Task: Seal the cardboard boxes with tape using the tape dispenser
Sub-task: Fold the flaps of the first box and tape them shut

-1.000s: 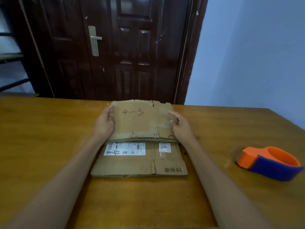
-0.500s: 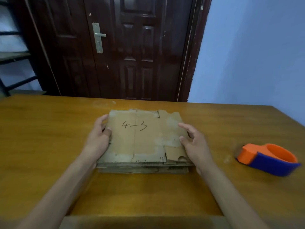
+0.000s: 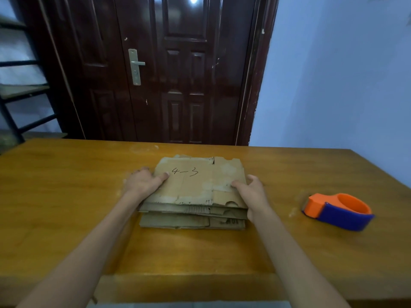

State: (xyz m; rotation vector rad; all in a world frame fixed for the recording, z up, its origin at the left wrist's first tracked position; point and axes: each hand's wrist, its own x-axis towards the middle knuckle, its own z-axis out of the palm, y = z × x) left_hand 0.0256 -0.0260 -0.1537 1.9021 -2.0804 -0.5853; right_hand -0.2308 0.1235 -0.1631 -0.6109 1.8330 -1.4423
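Top box (image 3: 195,181) lifted off stack; tape dispenser (image 3: 338,211) well right.

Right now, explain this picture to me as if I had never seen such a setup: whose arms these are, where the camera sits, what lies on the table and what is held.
No machine here: a person's two bare arms, filmed by a wide-angle camera worn on their head, looking forward and down. On the wooden table lies a stack of flattened cardboard boxes; the top one is marked "4-3". The left hand grips the top box's left edge, thumb on top; the right hand grips its right edge. An orange and blue tape dispenser rests untouched at the right. Behind stands a dark wooden door.
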